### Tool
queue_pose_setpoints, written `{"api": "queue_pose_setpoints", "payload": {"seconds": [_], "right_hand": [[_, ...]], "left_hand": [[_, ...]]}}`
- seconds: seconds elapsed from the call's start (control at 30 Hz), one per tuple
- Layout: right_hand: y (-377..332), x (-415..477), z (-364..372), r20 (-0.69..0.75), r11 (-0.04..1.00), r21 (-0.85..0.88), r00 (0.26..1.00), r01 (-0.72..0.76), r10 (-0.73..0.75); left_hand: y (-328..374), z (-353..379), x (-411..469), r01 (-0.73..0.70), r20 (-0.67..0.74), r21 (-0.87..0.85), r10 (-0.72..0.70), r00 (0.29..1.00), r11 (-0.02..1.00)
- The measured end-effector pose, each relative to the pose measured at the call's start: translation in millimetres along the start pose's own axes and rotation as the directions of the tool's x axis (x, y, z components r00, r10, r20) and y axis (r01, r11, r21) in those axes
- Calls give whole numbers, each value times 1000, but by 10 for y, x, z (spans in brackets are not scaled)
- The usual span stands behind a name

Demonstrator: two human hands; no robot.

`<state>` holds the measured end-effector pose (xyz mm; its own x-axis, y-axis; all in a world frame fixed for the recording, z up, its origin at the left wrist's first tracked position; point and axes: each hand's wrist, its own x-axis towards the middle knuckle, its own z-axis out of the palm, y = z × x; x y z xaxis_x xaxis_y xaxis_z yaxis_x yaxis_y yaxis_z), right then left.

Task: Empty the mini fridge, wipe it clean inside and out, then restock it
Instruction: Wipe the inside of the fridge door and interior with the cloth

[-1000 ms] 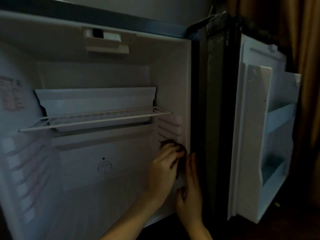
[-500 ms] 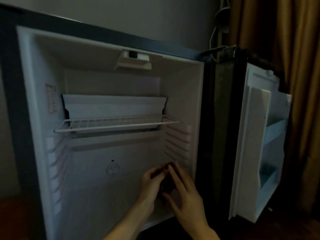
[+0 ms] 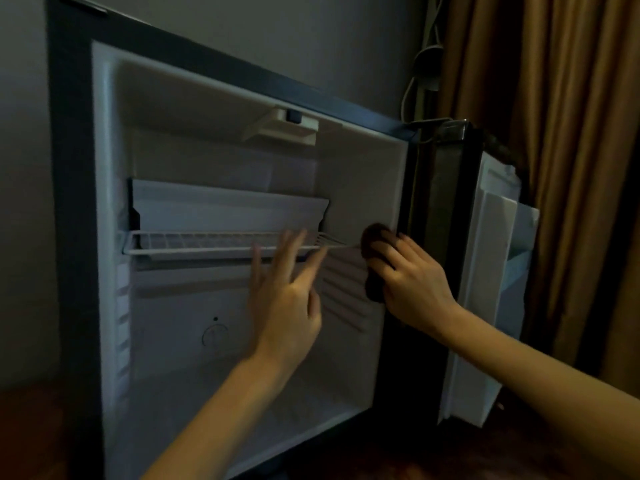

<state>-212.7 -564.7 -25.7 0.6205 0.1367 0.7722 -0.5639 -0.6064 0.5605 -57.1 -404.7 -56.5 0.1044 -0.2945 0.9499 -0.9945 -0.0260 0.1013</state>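
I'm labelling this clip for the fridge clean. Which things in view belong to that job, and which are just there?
Part of the job:
- mini fridge, open
- wire shelf
- dark cloth, held by the right hand on the right inner wall
- left hand, open by the shelf
- door

Just there:
- curtain
- cables on the wall

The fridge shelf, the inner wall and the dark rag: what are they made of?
The wire shelf looks like white-coated metal: thin parallel rods. The inner wall seems moulded white plastic, matte, with ribs formed in. The dark cloth in the right hand looks like soft fabric, as it bunches; its weave is too dim to tell.
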Motion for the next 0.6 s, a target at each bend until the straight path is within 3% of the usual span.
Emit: {"api": "queue_pose_setpoints", "payload": {"seconds": [0.1,0.17,0.27,0.4,0.5,0.6], "right_hand": [[-287,-393,175,101,991,85,989,98,-107],[-521,-739,278,208,967,189,956,169,-208],[-684,-1006,374,294,934,250,899,256,-325],[-480,-746,288,215,915,208,896,346,-388],[-134,-312,142,63,958,88,958,273,-279],[-116,-276,151,11,975,-13,975,224,-224]], "left_hand": [[-210,-97,9,75,142,318,-126,982,945],[-319,-131,-15,80,189,412,-171,967,908],[-373,-142,14,58,149,433,-135,979,900],[-441,-151,54,12,133,423,-75,988,906],[-437,-155,78,4,157,412,-75,985,911],[-414,-176,76,-4,178,405,-74,981,914]]}}
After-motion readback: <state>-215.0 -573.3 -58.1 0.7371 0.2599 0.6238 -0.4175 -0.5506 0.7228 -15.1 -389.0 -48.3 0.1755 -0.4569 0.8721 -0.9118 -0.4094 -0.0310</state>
